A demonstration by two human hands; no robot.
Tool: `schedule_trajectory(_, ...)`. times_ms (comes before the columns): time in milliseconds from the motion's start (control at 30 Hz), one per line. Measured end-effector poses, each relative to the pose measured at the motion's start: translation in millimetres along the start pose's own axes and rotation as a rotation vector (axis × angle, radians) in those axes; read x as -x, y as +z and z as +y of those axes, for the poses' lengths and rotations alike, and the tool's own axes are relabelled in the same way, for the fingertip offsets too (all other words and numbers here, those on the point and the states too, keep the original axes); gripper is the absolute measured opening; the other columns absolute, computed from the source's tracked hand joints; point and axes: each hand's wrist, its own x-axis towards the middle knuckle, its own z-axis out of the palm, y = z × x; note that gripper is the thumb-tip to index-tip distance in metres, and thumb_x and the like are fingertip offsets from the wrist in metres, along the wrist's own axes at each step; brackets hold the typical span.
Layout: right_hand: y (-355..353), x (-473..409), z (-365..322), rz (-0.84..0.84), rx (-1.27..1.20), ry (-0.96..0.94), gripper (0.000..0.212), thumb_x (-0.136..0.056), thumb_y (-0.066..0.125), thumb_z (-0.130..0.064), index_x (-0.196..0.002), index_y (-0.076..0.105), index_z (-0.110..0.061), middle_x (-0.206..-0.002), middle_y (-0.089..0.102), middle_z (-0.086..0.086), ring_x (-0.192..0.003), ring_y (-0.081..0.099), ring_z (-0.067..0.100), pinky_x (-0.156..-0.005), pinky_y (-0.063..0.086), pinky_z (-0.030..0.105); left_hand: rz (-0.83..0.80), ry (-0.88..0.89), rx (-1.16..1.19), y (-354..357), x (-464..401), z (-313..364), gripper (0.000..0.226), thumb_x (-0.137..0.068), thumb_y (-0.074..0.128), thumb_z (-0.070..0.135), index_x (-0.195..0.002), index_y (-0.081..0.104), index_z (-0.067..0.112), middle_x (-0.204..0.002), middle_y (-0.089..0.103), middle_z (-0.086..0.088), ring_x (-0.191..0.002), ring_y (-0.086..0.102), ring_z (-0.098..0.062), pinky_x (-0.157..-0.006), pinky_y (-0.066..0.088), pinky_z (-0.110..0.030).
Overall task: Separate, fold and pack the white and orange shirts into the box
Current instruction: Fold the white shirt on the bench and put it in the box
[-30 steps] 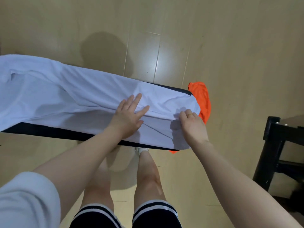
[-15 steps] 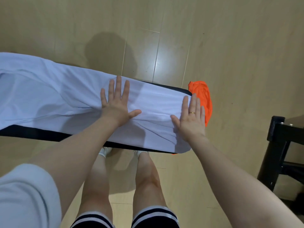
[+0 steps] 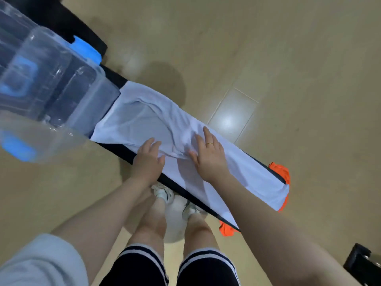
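Observation:
The white shirt (image 3: 237,162) lies stretched along a narrow black table (image 3: 115,76). My left hand (image 3: 147,162) rests at the near edge with its fingers curled on a fold of the white shirt. Just to its right, my right hand (image 3: 209,156) presses flat on the fabric with fingers spread. The orange shirt (image 3: 280,172) peeks out from under the white one at the table's right end and below its near corner. A clear plastic box (image 3: 61,83) with blue latches stands on the table's left end, touching the shirt's edge.
A clear lid with blue latches (image 3: 24,143) juts out at the left near edge. A black piece of furniture (image 3: 362,265) stands at the lower right. My legs and shoes (image 3: 165,193) are right against the table. Wooden floor lies all around.
The view has swung left, bringing the box into sight. Both hands have slid left along the white shirt and closer together. My left hand went from flat to curled on a fold.

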Motion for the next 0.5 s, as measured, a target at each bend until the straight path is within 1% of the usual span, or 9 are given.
schedule_trajectory(33,-6,-17,-13,-0.039,-0.013,-0.035,0.054,-0.096,0.035,-0.039,-0.139,0.036,-0.007,-0.153,0.022,0.021,-0.136,0.031,0.036,-0.108,0.028,0.043,0.045,-0.062,0.046,-8,-3,-15,0.047,-0.095,0.043,0.019,-0.140,0.035,0.007,-0.152,0.025,-0.011,-0.139,0.024,-0.027,-0.112,0.024,-0.037)
schedule_trajectory(67,-10,-32,-23,-0.051,-0.032,-0.055,0.052,-0.097,0.035,-0.036,-0.141,0.031,-0.009,-0.155,0.015,0.018,-0.139,0.025,0.034,-0.110,0.024,0.041,0.096,-0.120,0.103,-14,-5,-25,0.046,-0.095,0.043,0.017,-0.139,0.035,0.006,-0.150,0.028,-0.012,-0.137,0.028,-0.027,-0.110,0.027,-0.036)
schedule_trajectory(100,-10,-49,-35,-0.040,-0.045,-0.073,0.050,-0.098,0.036,-0.033,-0.141,0.031,-0.010,-0.155,0.014,0.017,-0.138,0.024,0.033,-0.109,0.025,0.040,0.155,-0.195,0.184,-20,-9,-36,0.045,-0.095,0.042,0.015,-0.139,0.035,0.005,-0.149,0.029,-0.013,-0.135,0.031,-0.027,-0.108,0.028,-0.035)
schedule_trajectory(167,-4,-79,-61,-0.049,-0.039,-0.091,0.047,-0.097,0.038,-0.030,-0.139,0.035,-0.010,-0.155,0.016,0.017,-0.134,0.029,0.035,-0.105,0.030,0.041,0.258,-0.424,0.412,-29,-17,-56,0.046,-0.096,0.038,0.013,-0.141,0.030,0.006,-0.149,0.027,-0.013,-0.134,0.033,-0.027,-0.108,0.029,-0.034)
schedule_trajectory(233,6,-104,-81,-0.057,-0.013,-0.115,0.044,-0.097,0.039,-0.027,-0.137,0.039,-0.008,-0.154,0.019,0.018,-0.131,0.034,0.037,-0.100,0.036,0.044,0.357,-0.656,0.679,-32,-27,-72,0.047,-0.096,0.037,0.012,-0.142,0.028,0.008,-0.148,0.027,-0.011,-0.132,0.037,-0.029,-0.111,0.032,-0.039)
schedule_trajectory(267,11,-115,-88,-0.063,-0.009,-0.126,0.042,-0.097,0.039,-0.024,-0.135,0.040,-0.007,-0.153,0.020,0.018,-0.130,0.035,0.038,-0.098,0.040,0.045,0.408,-0.731,0.803,-32,-32,-77,0.048,-0.096,0.038,0.013,-0.142,0.027,0.010,-0.148,0.029,-0.011,-0.132,0.039,-0.030,-0.111,0.033,-0.042)
schedule_trajectory(333,20,-135,-99,-0.059,0.006,-0.145,0.039,-0.096,0.039,-0.019,-0.132,0.043,-0.005,-0.152,0.022,0.019,-0.129,0.036,0.040,-0.094,0.043,0.046,0.477,-0.835,1.016,-34,-42,-85,0.052,-0.097,0.041,0.019,-0.145,0.022,0.012,-0.149,0.031,-0.009,-0.134,0.037,-0.028,-0.112,0.031,-0.042)
schedule_trajectory(400,25,-153,-106,-0.053,0.012,-0.143,0.038,-0.096,0.038,-0.018,-0.132,0.043,-0.006,-0.152,0.024,0.018,-0.129,0.037,0.039,-0.096,0.042,0.045,0.520,-0.919,1.189,-38,-54,-90,0.057,-0.096,0.046,0.026,-0.145,0.019,0.013,-0.148,0.035,-0.008,-0.134,0.038,-0.025,-0.112,0.031,-0.038)
schedule_trajectory(500,30,-173,-115,-0.036,-0.001,-0.130,0.037,-0.096,0.038,-0.015,-0.131,0.045,-0.007,-0.146,0.032,0.017,-0.123,0.040,0.037,-0.096,0.041,0.041,0.573,-1.009,1.332,-43,-71,-101,0.063,-0.091,0.055,0.031,-0.144,0.023,0.017,-0.147,0.037,-0.005,-0.132,0.040,-0.025,-0.111,0.033,-0.040)
